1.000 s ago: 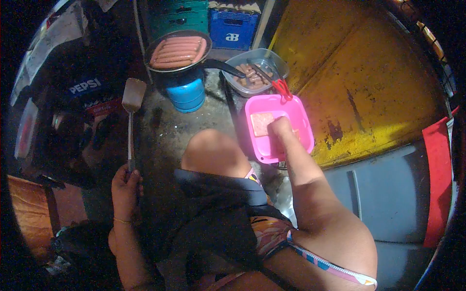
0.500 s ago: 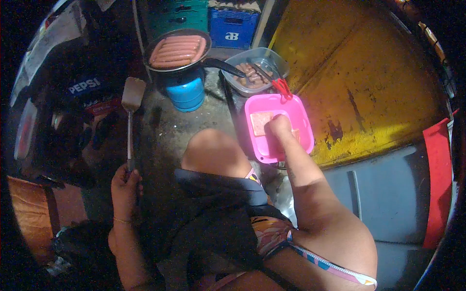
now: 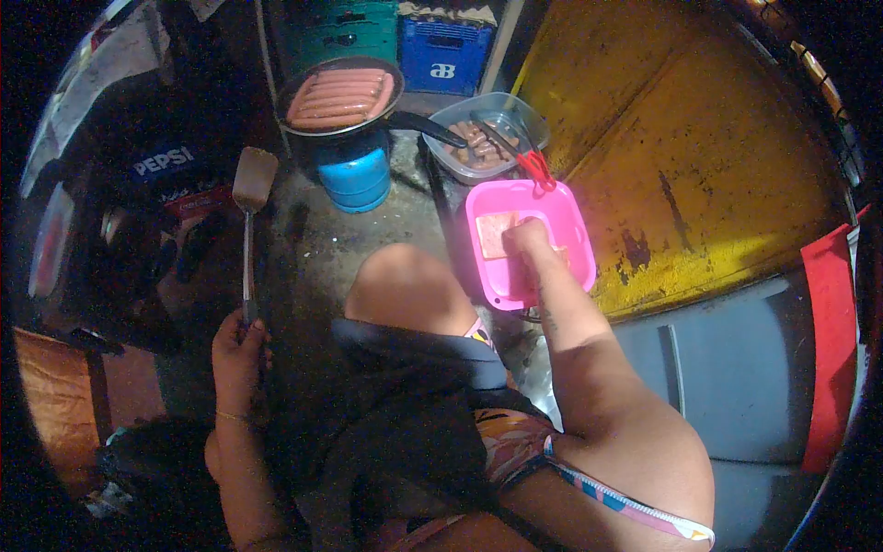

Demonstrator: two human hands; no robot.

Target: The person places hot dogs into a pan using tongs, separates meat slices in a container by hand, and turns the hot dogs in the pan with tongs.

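Note:
My left hand point(image 3: 241, 354) is closed around the handle of a spatula point(image 3: 253, 179), whose flat blade points up and away from me. My right hand point(image 3: 529, 237) reaches into a pink plastic basin point(image 3: 475, 276). Its closed fingers, partly hidden, are at the edge of a square pink slice of meat point(image 3: 495, 236), which looks like ham. More pink shows beside the wrist. Beyond the basin, a clear plastic tub point(image 3: 437, 152) holds browned sausage pieces point(image 3: 480, 147) and red-handled tongs point(image 3: 533, 168).
A frying pan point(image 3: 395, 92) with several pink sausages point(image 3: 338, 97) sits above a blue gas cylinder point(image 3: 355, 179), its black handle reaching toward the tub. Blue point(image 3: 446, 55) and green point(image 3: 342, 32) crates stand behind. A worn yellow panel point(image 3: 662, 156) rises at right. My bare knee point(image 3: 409, 285) is in front.
The whole view has shifted very slightly. Both hands keep nearly the same positions, the left on the spatula and the right in the basin at the slice.

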